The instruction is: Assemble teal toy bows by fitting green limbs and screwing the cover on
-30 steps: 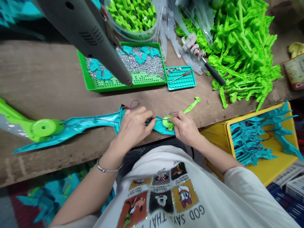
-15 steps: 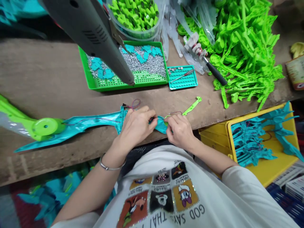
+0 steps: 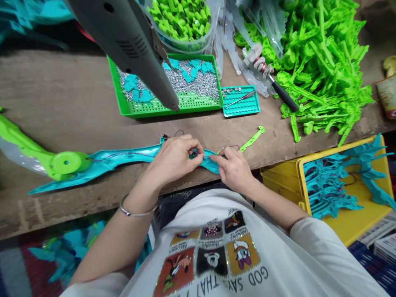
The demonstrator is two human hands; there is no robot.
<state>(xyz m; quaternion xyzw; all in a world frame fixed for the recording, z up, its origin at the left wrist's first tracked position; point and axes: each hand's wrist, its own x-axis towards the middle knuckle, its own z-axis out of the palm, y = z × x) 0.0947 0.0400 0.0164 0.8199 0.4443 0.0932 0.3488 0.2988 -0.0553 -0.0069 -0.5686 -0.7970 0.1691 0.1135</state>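
A long teal plastic half-shell, shaped like a toy sword, lies along the table's front edge with its hollow side up. A thin dark wire runs inside it. My left hand rests over its crosspiece, thumb and forefinger pinched together at thin dark wires. On the right end of the shell, my right hand has its fingers curled, with the forefinger tip pressed on the teal plastic. A flat lime-green strip lies just beyond the right hand. A lime-green part with a round hub touches the shell's left end.
A grey electric screwdriver hangs above a green tray of screws and teal pieces. A small teal tray holds a screwdriver. Behind are a tub, a black-handled tool and piled lime-green parts. A yellow bin stands right.
My left fingers have closed more tightly around the wires, and my right forefinger has stretched left onto the shell. The whole view has shifted slightly, so things appear farther right.
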